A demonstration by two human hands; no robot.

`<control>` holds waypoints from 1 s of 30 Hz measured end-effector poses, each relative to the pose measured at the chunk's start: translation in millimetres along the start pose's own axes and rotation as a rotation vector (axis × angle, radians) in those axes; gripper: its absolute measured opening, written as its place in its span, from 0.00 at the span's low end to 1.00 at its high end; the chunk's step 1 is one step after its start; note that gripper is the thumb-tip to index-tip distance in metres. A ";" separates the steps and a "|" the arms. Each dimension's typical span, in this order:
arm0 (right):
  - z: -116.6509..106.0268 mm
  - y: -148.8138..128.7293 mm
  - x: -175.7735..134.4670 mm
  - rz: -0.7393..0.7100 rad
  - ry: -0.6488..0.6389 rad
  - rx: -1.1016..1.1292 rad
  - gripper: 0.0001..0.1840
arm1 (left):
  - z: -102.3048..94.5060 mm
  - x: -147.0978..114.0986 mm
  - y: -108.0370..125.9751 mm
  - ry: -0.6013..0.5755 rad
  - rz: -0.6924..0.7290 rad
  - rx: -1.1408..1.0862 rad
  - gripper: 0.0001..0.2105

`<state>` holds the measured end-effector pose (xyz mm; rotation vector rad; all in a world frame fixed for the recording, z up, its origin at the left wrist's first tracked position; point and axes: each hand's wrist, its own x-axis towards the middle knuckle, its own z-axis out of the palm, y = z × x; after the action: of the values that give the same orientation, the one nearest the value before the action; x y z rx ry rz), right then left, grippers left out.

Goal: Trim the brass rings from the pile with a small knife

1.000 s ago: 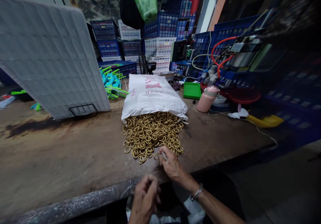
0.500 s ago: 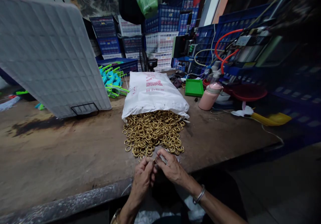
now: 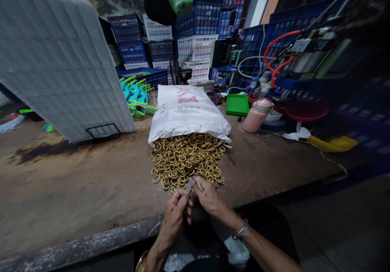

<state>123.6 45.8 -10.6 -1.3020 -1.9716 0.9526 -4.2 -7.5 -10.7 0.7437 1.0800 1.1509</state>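
Close to the table's front edge, my left hand (image 3: pixel 176 209) pinches a gold ring (image 3: pixel 189 191), seen nearly edge-on between thumb and fingertips. My right hand (image 3: pixel 210 196) is closed around a slim tool with a pale handle (image 3: pixel 200 186); its tip points toward the left fingertips, and its exact kind is too small to make out. Just beyond both hands lies a heap of gold rings (image 3: pixel 185 158), spilling from the mouth of a white sack (image 3: pixel 189 113) with red print. The sack lies on its side.
A tall pale ribbed panel (image 3: pixel 67 68) leans at left, near green and blue plastic pieces (image 3: pixel 138 97). At right stand a green tray (image 3: pixel 237 104), a pink bottle (image 3: pixel 257 115), a yellow scoop-like piece (image 3: pixel 333 144) and a machine with orange hoses (image 3: pixel 307 56). Stacked crates (image 3: pixel 198 46) line the back.
My right hand has drawn slightly up and away from the left fingertips, opening a small gap. The ring in my left hand shows more clearly. The heap and sack stay put.
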 end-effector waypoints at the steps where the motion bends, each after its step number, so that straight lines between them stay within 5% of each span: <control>1: -0.5 2.0 -1.5 -0.017 -0.008 -0.052 0.08 | 0.3 0.3 0.3 0.015 -0.001 -0.011 0.16; 6: -1.3 3.8 -12.9 -0.134 -0.116 -0.293 0.11 | 0.8 3.9 0.1 0.042 0.014 0.011 0.17; 16: -0.1 7.4 -6.0 -0.074 -0.168 -0.523 0.14 | 1.5 -11.1 4.8 0.054 0.031 0.090 0.17; 22: 4.8 -1.1 10.1 -0.086 -0.011 -0.505 0.13 | -3.2 -18.4 7.1 0.006 -0.007 -0.218 0.13; 30: 27.2 -7.5 23.0 -0.170 -0.137 -0.585 0.17 | -24.7 -13.1 7.8 0.053 -0.051 -0.428 0.09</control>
<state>90.3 58.6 -18.2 -1.3549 -2.5382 0.3971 -30.6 -19.4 -8.3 0.3501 0.8485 1.3075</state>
